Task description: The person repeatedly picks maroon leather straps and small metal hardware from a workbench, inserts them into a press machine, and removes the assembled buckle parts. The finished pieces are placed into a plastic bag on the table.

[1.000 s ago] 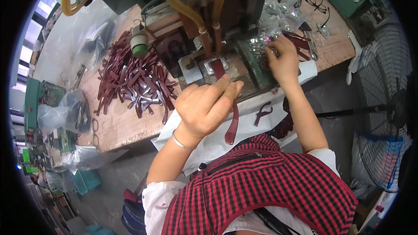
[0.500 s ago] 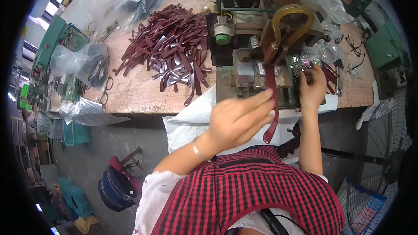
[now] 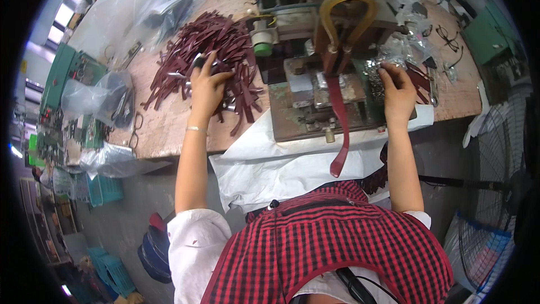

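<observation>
Clear plastic bags (image 3: 152, 0) lie at the wooden bench's (image 3: 169, 129) far left corner, another bag (image 3: 104, 93) at its left edge. Spectacles (image 3: 447, 36) rest near the far right corner. A fan (image 3: 500, 163) stands right of the bench.

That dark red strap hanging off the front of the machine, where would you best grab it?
Probably the rounded free end of the strap, pinched from the person's side. It hangs clear over the white sheet, while its upper end lies in the machine.
</observation>
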### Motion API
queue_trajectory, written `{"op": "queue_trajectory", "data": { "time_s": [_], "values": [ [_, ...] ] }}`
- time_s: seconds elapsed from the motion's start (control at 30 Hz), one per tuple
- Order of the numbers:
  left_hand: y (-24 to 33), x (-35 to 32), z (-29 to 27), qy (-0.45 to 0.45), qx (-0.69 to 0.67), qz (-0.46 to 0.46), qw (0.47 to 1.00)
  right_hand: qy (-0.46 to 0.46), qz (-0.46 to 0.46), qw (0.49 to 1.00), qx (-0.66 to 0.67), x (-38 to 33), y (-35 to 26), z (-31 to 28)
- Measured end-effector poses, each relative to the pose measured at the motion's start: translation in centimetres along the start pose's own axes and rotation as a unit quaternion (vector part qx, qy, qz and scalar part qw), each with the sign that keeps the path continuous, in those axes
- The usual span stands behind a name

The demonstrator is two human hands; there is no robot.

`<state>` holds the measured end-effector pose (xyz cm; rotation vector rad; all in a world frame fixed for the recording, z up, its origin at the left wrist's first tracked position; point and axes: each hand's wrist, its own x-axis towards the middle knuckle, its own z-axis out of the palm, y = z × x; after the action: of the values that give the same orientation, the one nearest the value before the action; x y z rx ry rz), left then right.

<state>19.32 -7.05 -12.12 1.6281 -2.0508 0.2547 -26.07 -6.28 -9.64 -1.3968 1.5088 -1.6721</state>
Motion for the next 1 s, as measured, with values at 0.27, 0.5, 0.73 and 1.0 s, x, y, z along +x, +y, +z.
{"op": "queue_trajectory", "data": {
  "time_s": [0.27, 0.5, 0.73, 1.0],
  "values": [
    [6.7, 1.8, -3.2, 0.171, -0.478, -0.163, 0.846, -0.05, 0.031, 0.998, 0.019, -3.4, -1.9, -5.4],
    [8.5, 1.3, -3.2, 0.073, -0.571, -0.211, 0.79, -0.182, 0.0, 0.982, 0.055, -1.3, -9.5, 2.6],
    [11.5, -1.6, -3.4, 0.132, -0.533, -0.284, 0.786, -0.16, 0.028, 0.977, 0.14, -3.0, -9.4, 4.5],
    [19.8, 6.5, -12.8, 0.268, -0.448, 0.087, 0.848, -0.18, 0.064, 0.955, 0.226, -3.2, -12.1, 4.9]
  ]
}}
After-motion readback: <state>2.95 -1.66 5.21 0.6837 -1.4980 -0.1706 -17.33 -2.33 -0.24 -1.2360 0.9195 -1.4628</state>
